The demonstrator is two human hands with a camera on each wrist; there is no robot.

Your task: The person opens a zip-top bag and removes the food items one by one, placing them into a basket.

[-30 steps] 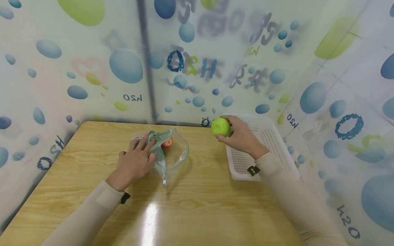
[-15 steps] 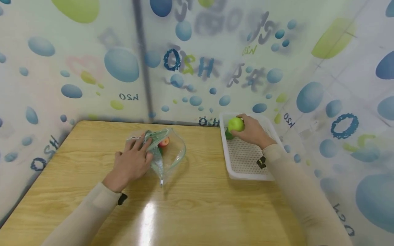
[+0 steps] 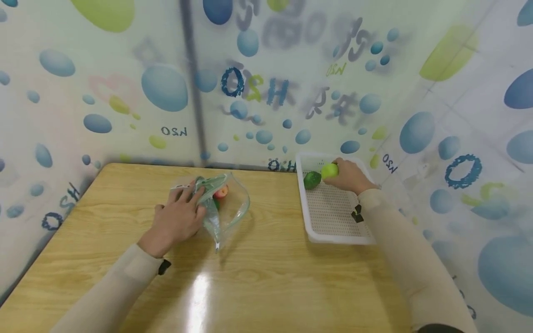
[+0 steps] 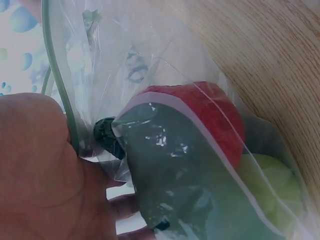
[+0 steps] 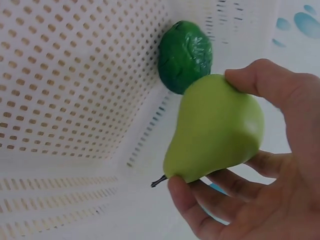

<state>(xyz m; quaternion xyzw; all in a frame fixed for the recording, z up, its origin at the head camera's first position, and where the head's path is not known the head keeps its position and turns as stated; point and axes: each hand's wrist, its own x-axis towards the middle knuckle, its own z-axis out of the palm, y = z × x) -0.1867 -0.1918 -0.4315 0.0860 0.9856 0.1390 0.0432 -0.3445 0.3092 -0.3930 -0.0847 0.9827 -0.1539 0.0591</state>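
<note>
My right hand (image 3: 350, 176) pinches a green pear (image 5: 215, 130) between thumb and fingertips, inside the white perforated basket (image 3: 307, 208). The pear's dark stem points down-left in the right wrist view. Close beside it in the basket is a dark green, avocado-like fruit (image 3: 312, 180). My left hand (image 3: 179, 217) rests on a clear zip bag (image 3: 237, 208) lying on the table, fingers spread and fairly straight over its near side. Through the plastic show a red fruit (image 4: 215, 115), a pale green fruit (image 4: 272, 187) and a small dark green piece (image 4: 107, 135). Some fingertips are hidden by the bag.
The wooden table (image 3: 250, 282) stands against a wall (image 3: 258, 55) printed with blue and green dots, with another wall at the right. The basket sits at the table's back right. Bare wood lies between bag and basket.
My right hand has carried the pear rightward from the basket's left edge to inside it, uncovering the dark green fruit. The left hand has stayed on the bag.
</note>
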